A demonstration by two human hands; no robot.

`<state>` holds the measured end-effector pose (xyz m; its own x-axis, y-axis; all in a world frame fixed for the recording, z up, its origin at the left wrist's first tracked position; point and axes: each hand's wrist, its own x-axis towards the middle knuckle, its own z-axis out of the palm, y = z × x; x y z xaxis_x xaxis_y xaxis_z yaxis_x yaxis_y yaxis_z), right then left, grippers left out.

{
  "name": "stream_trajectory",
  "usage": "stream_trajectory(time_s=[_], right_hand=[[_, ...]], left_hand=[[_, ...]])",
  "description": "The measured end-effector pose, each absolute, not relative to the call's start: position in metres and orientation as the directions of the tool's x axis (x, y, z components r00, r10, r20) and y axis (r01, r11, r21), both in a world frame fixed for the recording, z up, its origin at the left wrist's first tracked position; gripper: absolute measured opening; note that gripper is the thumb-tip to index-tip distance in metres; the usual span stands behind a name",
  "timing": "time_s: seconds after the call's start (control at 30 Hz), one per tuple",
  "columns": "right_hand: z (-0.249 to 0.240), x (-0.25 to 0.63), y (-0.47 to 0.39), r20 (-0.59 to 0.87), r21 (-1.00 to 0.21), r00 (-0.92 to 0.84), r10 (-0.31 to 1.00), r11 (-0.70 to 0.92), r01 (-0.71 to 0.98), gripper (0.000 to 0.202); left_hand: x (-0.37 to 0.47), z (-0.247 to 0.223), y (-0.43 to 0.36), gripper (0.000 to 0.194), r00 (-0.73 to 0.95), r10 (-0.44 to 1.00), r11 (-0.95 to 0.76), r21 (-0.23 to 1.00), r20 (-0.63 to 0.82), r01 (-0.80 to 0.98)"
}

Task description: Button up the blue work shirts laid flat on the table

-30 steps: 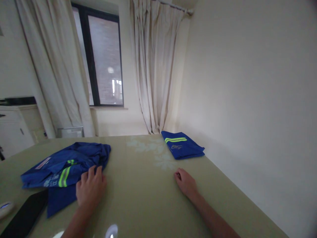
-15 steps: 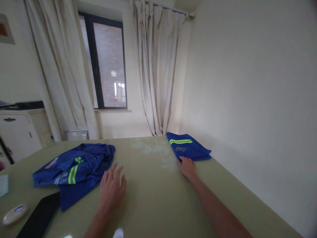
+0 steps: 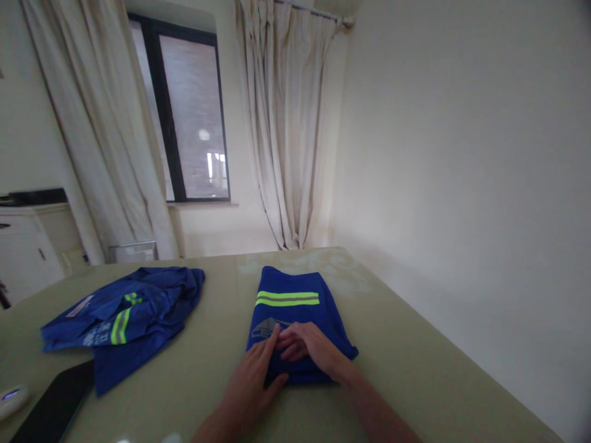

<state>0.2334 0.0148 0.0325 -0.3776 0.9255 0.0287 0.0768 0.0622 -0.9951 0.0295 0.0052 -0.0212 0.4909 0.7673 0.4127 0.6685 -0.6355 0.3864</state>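
Note:
A folded blue garment (image 3: 290,283) with yellow-green and grey reflective stripes and a grey printed mark lies in front of me. My left hand (image 3: 253,375) is at its near left edge, fingers stretched out and thumb apart, holding nothing. Over the garment's near part is my right hand (image 3: 311,347), its fingers loosely bent and apart, with nothing visible in them. The fingertips of both hands are close together, and they hide part of the printed mark. To the left lies a crumpled blue garment (image 3: 152,314) with similar stripes and white lettering.
A dark flat phone-like object (image 3: 58,400) lies partly beside the crumpled garment on the greenish table (image 3: 401,369). A white rounded device (image 3: 13,401) is at the far left. The wall (image 3: 462,215) runs along the table's right side, and curtains (image 3: 286,154) hang behind.
The folded garment has come from the far right edge of the table nearer to me and leftward. My right hand moved with it, and my left hand shifted right to meet it.

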Motion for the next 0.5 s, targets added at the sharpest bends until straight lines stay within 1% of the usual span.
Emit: stream_trajectory(time_s=[0.03,0.1,0.13,0.2,0.23,0.27,0.33,0.4,0.47,0.5], right_hand=[[0.036,0.242,0.020,0.043,-0.999,-0.304,0.952,0.038,-0.024,0.071],[0.038,0.265,0.031,0.088,-0.988,-0.070,0.994,0.078,-0.132,0.068],[0.038,0.279,0.036,0.102,-0.983,0.060,0.993,0.110,-0.148,0.066],[0.032,0.307,0.046,0.113,-0.982,0.299,0.947,0.152,-0.111,0.061],[0.028,0.320,0.051,0.113,-0.985,0.384,0.916,0.155,-0.081,0.059],[0.023,0.331,0.054,0.108,-0.988,0.444,0.890,0.147,-0.056,0.057],[0.012,0.345,0.060,0.084,-0.993,0.499,0.863,0.115,-0.031,0.056],[0.004,0.347,0.063,0.054,-0.998,0.483,0.874,0.064,-0.005,0.056],[0.000,0.337,0.064,0.058,-0.995,0.409,0.911,0.017,0.103,0.057],[-0.001,0.329,0.062,0.089,-0.979,0.348,0.933,0.017,0.205,0.057]], left_hand=[[0.028,-0.021,0.007,0.076,0.489,0.785,-0.615,0.377,0.381,0.692],[0.026,-0.018,0.012,0.061,0.497,0.799,-0.596,0.345,0.337,0.725],[0.026,-0.016,0.014,0.052,0.503,0.803,-0.592,0.331,0.320,0.735],[0.027,-0.009,0.016,0.031,0.499,0.819,-0.571,0.319,0.282,0.757],[0.028,-0.006,0.016,0.024,0.481,0.834,-0.549,0.329,0.269,0.768],[0.028,-0.002,0.016,0.025,0.454,0.850,-0.525,0.360,0.267,0.771],[0.027,0.002,0.017,0.036,0.371,0.883,-0.469,0.495,0.288,0.732],[0.021,-0.001,0.023,0.043,0.232,0.923,-0.384,0.693,0.308,0.610],[0.010,-0.012,0.034,0.047,0.003,0.964,-0.242,0.869,0.266,0.431],[0.003,-0.019,0.042,0.049,-0.121,0.967,-0.169,0.921,0.223,0.350]])
